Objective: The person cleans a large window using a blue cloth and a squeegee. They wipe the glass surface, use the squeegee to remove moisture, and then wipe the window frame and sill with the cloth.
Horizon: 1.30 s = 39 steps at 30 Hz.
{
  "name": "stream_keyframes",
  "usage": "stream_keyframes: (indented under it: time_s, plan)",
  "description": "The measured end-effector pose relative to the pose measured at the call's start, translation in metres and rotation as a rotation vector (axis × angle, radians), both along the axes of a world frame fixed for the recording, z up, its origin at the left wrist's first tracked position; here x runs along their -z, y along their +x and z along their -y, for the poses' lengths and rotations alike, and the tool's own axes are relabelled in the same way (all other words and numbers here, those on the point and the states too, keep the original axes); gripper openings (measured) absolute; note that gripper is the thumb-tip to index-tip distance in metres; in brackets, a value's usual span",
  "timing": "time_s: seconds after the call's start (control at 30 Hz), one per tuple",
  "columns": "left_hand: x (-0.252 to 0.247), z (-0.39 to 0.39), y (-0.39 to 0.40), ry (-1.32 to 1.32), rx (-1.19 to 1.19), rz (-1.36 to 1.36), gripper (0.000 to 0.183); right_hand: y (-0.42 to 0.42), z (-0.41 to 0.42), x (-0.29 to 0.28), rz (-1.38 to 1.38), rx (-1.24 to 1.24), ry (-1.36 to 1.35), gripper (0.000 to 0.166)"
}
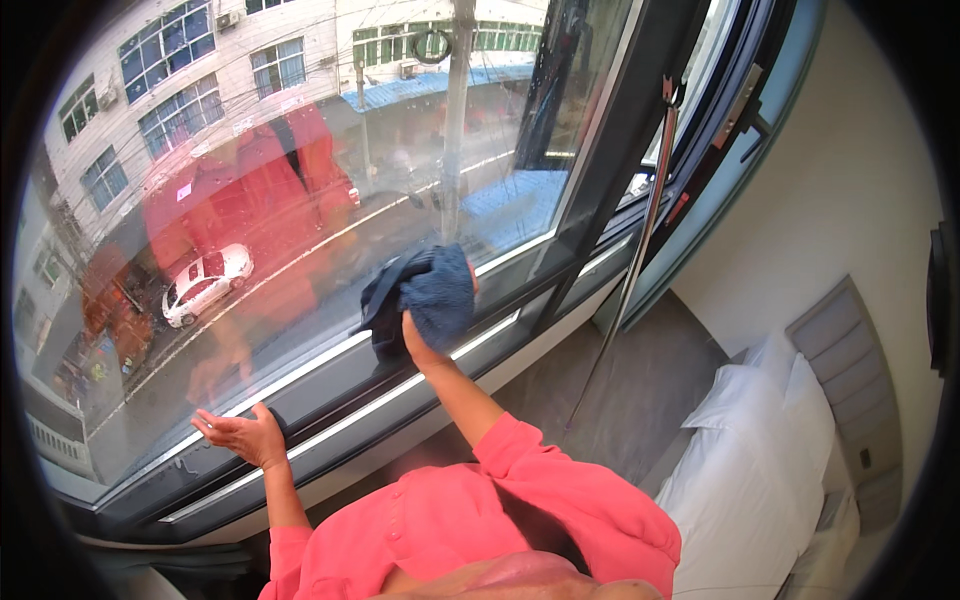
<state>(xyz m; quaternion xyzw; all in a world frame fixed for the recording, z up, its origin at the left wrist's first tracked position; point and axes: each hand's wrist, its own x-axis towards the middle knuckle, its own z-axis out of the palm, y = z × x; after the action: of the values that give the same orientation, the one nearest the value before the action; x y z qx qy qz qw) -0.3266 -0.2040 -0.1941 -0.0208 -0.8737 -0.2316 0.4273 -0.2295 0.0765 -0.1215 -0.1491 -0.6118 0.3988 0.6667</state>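
Note:
My right hand (424, 346) grips a bunched dark blue cloth (441, 296), which hides most of its fingers. The cloth is at the lower edge of a large window pane (300, 247), over the dark window frame (330, 379); whether it presses on the glass I cannot tell. Lower left, my left hand (244, 436) is held over the same frame with its fingers apart and nothing in it. Water drops dot the glass, and a red reflection covers part of it.
A thin metal pole (646, 225) leans against the window frame on the right, its lower end near the grey floor (555, 382). Beyond it stands a bed with white bedding (750, 465) and a padded headboard (855, 375). Outside, a white car (206, 285) is on the street below.

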Motion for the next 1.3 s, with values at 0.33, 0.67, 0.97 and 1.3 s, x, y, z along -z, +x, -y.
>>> stream_keyframes:
  time_s: [0.33,0.67,0.97,1.3]
  plan:
    - [-0.004,-0.002,0.003,0.057,-0.029,0.006,0.091,-0.018,-0.064,-0.295,-0.562,0.342,1.262,0.042]
    - [0.0,-0.004,0.001,0.017,-0.059,0.007,0.088,-0.015,-0.146,-0.402,-0.243,0.737,1.104,0.037]
    - [-0.001,-0.004,0.003,0.003,-0.08,0.032,0.091,0.029,-0.313,-0.283,-0.283,0.709,0.917,0.044]
    - [-0.002,-0.005,0.0,-0.019,-0.054,0.019,0.094,0.027,-0.253,-0.005,0.178,0.335,-0.126,0.03]
